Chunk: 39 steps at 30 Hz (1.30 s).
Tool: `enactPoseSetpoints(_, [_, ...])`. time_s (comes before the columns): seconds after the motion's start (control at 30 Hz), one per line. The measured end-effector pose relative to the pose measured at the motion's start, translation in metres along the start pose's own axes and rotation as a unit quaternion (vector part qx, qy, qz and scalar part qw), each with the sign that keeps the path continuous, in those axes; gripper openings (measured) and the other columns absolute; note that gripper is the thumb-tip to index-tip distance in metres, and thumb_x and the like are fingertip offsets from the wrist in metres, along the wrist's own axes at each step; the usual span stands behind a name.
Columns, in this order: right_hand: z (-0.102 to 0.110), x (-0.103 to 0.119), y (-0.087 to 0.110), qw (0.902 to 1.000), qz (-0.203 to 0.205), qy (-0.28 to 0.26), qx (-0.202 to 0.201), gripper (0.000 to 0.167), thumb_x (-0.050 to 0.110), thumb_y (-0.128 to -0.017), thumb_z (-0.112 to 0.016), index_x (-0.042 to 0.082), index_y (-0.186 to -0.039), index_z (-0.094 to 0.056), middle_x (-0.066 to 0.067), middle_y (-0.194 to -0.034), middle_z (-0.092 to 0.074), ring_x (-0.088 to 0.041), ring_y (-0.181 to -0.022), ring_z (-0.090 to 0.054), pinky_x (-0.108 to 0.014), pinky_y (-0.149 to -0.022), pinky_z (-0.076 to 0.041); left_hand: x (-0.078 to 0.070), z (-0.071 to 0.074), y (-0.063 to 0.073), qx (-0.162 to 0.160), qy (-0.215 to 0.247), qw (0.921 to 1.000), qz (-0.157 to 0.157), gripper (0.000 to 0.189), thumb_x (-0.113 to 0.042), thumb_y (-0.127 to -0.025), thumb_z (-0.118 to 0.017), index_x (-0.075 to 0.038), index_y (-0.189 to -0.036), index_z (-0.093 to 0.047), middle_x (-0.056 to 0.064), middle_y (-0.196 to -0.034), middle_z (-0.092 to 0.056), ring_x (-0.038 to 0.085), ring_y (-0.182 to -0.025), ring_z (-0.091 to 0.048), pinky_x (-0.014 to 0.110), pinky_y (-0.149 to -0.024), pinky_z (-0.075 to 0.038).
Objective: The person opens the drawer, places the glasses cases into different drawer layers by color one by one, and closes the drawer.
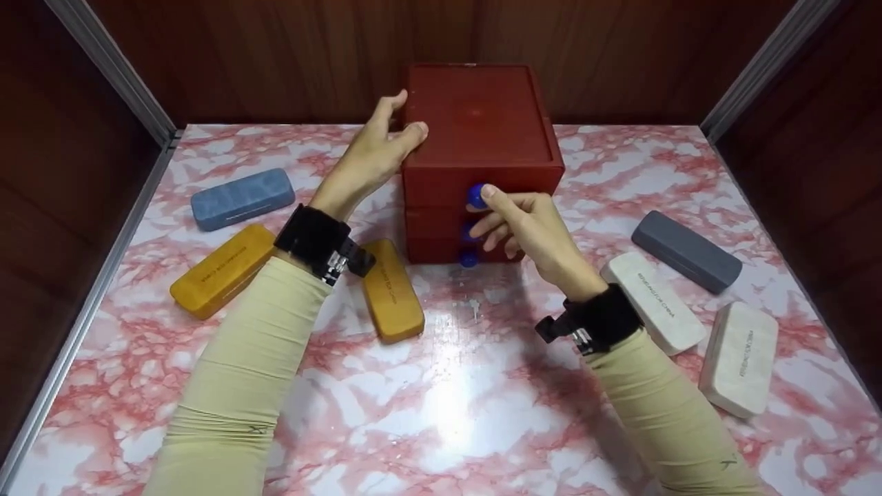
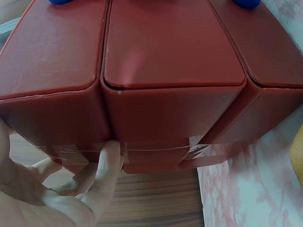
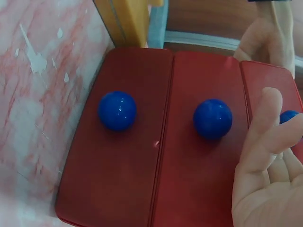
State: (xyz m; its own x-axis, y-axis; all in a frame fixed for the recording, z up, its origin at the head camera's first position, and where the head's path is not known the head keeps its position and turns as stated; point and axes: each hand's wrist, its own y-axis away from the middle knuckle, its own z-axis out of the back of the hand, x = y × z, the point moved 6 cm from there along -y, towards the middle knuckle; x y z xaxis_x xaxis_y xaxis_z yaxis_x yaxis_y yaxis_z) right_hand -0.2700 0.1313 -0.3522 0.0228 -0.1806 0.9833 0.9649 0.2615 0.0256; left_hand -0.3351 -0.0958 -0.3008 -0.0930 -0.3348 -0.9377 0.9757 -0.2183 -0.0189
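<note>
A dark red drawer box with three drawers, stacked one above another, stands at the back of the table. Each drawer front bears a round blue knob; the middle knob and bottom knob show whole in the right wrist view. My right hand pinches the top knob between thumb and index finger, other fingers loosely bent below. My left hand rests against the box's upper left side, thumb at the top edge and fingers along the side. All the drawers look closed.
On the left lie a blue glasses case and a yellow case; another yellow case is near the box's front left. A grey case and two white cases lie right. Wooden walls enclose the marbled table.
</note>
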Motion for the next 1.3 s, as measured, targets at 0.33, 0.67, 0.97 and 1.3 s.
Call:
enactPoseSetpoints(0.33, [-0.002,-0.001,0.002,0.9999,-0.001,-0.014,0.003,0.050,0.051,-0.106,-0.062,0.006,-0.117,-0.082,-0.007,-0.082,-0.079,-0.013,-0.060,-0.066,-0.023,-0.047,-0.045,0.000,0.001,-0.001,0.000,-0.023,0.9997,0.006,0.076,-0.045,-0.107,-0.058,-0.027,-0.170,-0.021,0.000,-0.178,-0.016,0.015,-0.146,-0.046,0.032,-0.122,-0.034])
enactPoseSetpoints(0.67, [-0.002,0.000,0.009,0.9999,0.008,0.004,0.013,0.051,0.051,-0.107,-0.061,0.005,-0.116,-0.082,-0.009,-0.081,-0.079,-0.015,-0.061,-0.067,-0.024,-0.047,-0.046,-0.002,0.001,0.001,0.002,-0.005,1.0000,0.001,0.076,-0.043,-0.107,-0.058,-0.025,-0.171,-0.020,0.002,-0.176,-0.018,0.014,-0.127,-0.058,0.029,-0.112,-0.043])
enactPoseSetpoints(0.97, [-0.002,-0.001,0.016,0.9995,0.021,0.008,0.024,0.050,0.047,-0.107,-0.062,0.002,-0.114,-0.082,-0.012,-0.081,-0.079,-0.021,-0.063,-0.068,-0.024,-0.047,-0.047,0.000,-0.001,0.001,0.001,0.035,0.9994,-0.002,0.077,-0.038,-0.107,-0.059,-0.023,-0.171,-0.019,0.006,-0.160,-0.036,0.010,-0.086,-0.053,0.026,-0.080,-0.047])
enactPoseSetpoints(1.3, [-0.002,-0.001,0.023,0.9989,0.024,0.032,0.024,0.049,0.046,-0.108,-0.060,0.003,-0.113,-0.082,-0.012,-0.080,-0.079,-0.026,-0.064,-0.070,-0.024,-0.048,-0.047,-0.001,-0.001,0.001,0.006,0.015,0.9999,-0.003,0.077,-0.041,-0.106,-0.059,-0.022,-0.171,-0.019,0.003,-0.176,-0.018,0.014,-0.120,-0.057,0.029,-0.105,-0.045])
